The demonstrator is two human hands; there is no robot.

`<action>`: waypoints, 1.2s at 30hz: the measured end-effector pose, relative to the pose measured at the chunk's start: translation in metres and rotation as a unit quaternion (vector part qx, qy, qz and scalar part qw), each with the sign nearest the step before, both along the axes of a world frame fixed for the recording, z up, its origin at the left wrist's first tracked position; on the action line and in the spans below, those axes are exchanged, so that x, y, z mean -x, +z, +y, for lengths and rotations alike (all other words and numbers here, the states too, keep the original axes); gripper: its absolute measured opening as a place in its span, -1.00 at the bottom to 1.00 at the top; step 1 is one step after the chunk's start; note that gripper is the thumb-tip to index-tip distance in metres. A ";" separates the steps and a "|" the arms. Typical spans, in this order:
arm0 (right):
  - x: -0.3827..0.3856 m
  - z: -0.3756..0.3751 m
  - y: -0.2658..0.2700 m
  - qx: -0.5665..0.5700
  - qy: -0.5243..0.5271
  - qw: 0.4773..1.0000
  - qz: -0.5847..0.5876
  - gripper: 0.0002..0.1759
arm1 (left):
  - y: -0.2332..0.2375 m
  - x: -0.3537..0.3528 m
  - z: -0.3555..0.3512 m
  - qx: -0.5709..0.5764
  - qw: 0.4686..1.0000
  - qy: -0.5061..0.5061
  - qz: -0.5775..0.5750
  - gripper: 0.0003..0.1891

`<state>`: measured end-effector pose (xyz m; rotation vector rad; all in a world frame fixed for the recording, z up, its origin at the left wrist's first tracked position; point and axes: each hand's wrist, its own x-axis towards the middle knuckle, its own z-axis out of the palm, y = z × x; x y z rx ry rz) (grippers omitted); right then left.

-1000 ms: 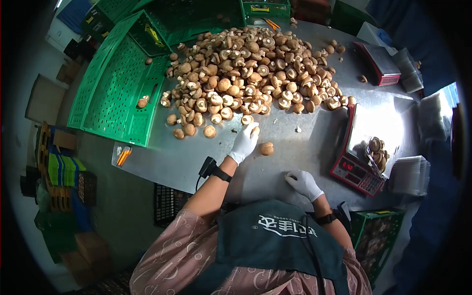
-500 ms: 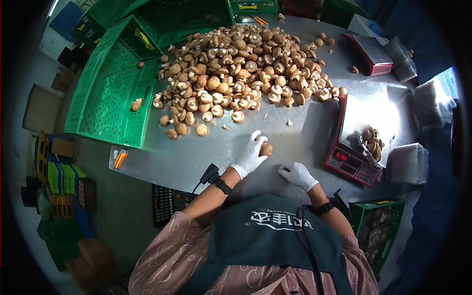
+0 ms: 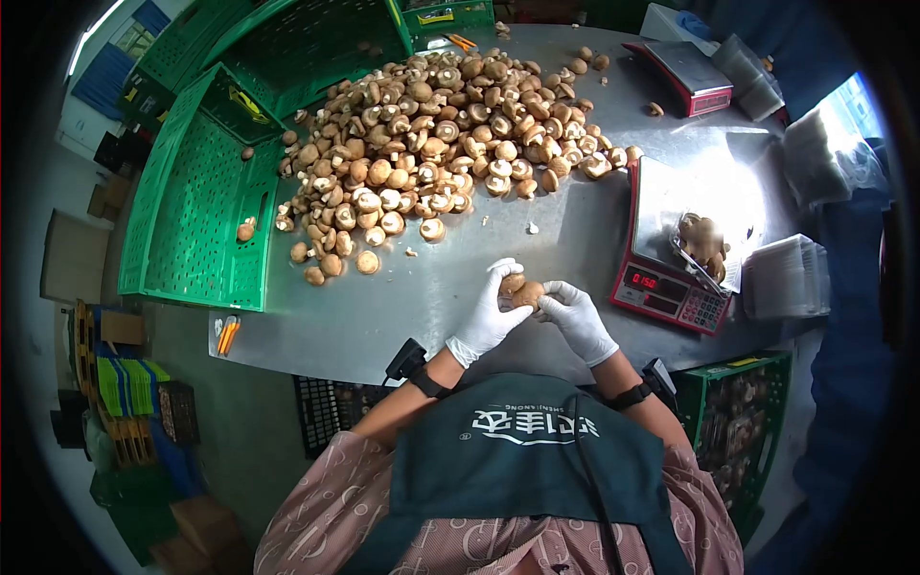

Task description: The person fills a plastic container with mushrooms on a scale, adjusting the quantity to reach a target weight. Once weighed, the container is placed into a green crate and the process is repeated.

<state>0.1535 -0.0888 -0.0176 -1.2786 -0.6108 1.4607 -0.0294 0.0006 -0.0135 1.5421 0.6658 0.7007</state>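
My left hand, in a white glove, is closed around brown mushrooms above the front part of the metal table. My right hand, gloved too, pinches the right side of the front mushroom, so both hands meet there. Behind them spreads a large pile of brown mushrooms with pale stems. To the right, a red scale bears a clear tray of mushrooms, and its display reads 0.150.
A green crate lies open at the left, holding a few mushrooms. Orange cutters rest at the table's left corner. A second scale is at the back right. Stacked clear trays stand right, above a green crate.
My right hand has moved up and left to the mushrooms in my left hand and now grips one. The camera view has shifted slightly, with the table's contents appearing further left and up.
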 end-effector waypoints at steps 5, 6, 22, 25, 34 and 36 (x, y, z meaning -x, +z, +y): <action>-0.007 -0.007 -0.002 -0.038 -0.011 0.992 0.122 -0.77 | 0.001 -0.007 -0.003 0.018 1.000 -0.017 -0.019 -0.26; -0.008 -0.009 -0.001 -0.039 -0.013 0.992 0.123 -0.77 | 0.004 -0.008 -0.004 0.052 0.998 -0.023 -0.022 -0.22; -0.025 -0.011 0.044 -0.064 0.051 0.980 -0.181 -0.53 | 0.000 -0.018 -0.005 0.123 0.989 -0.084 0.006 -0.29; -0.033 -0.009 0.034 -0.063 0.045 0.982 -0.170 -0.57 | 0.009 -0.026 -0.012 0.007 0.990 -0.128 0.063 -0.27; -0.020 -0.017 0.022 -0.041 0.022 0.966 -0.255 -0.52 | 0.019 -0.033 -0.028 -0.054 0.984 -0.142 0.088 -0.17; -0.016 -0.019 0.028 -0.063 0.013 0.950 -0.307 -0.53 | 0.021 -0.030 -0.031 -0.069 0.985 -0.122 0.098 -0.10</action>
